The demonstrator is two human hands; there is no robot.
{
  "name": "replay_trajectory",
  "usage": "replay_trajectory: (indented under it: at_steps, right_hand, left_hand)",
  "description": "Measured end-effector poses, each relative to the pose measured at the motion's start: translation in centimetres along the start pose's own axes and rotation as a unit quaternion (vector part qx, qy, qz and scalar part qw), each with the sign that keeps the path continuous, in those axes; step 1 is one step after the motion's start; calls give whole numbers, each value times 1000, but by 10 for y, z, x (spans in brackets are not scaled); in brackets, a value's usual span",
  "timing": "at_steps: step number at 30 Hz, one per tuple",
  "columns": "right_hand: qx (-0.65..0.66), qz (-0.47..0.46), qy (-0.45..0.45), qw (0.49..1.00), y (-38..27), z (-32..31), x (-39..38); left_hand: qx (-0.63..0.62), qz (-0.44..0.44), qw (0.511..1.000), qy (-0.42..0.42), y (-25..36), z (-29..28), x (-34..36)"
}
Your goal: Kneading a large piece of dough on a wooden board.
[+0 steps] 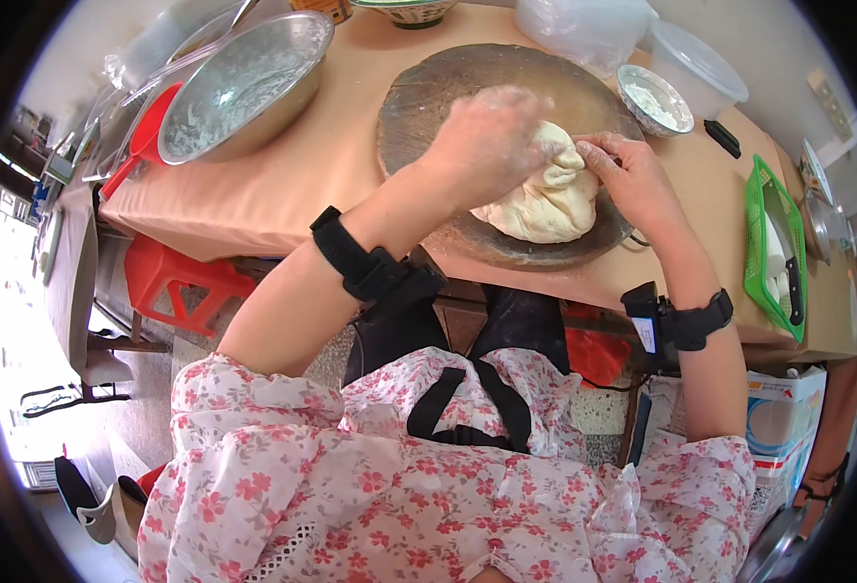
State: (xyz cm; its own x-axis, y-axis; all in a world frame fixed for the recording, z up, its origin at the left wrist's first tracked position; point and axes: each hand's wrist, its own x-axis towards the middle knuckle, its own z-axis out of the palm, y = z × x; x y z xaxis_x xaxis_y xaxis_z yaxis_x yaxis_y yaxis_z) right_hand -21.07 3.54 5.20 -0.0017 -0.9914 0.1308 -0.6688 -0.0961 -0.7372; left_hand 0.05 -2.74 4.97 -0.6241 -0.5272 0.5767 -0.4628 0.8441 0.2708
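A soft, creased lump of pale dough lies on a round, worn wooden board, with folds gathered at its upper part. My left hand reaches over the upper left of the dough, bent at the fingers and blurred, so I cannot make out its grip. My right hand pinches a fold at the dough's upper right between thumb and fingers.
A floury steel bowl and red ladle are at left. A flour bowl, plastic tub, black object and green basket with a knife are at right. Red stools sit below the table.
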Motion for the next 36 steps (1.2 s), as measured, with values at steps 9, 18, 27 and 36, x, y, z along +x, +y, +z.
replay_trajectory:
  at_steps: [9, 18, 27, 36]
  right_hand:
    - [17, -84, 26, 996, -33, 5, -38]
    - [-164, -200, 40, 965, -64, 27, -66]
    - [-327, -269, 93, 901, -70, 59, -64]
    - [-229, -226, 111, 940, -54, 53, -45]
  left_hand:
    - [-19, 43, 999, 21, 25, -11, -60]
    - [2, 60, 998, 11, 28, -17, -110]
    - [7, 40, 999, 14, 16, -11, -120]
    - [-52, 41, 998, 17, -8, -6, -106]
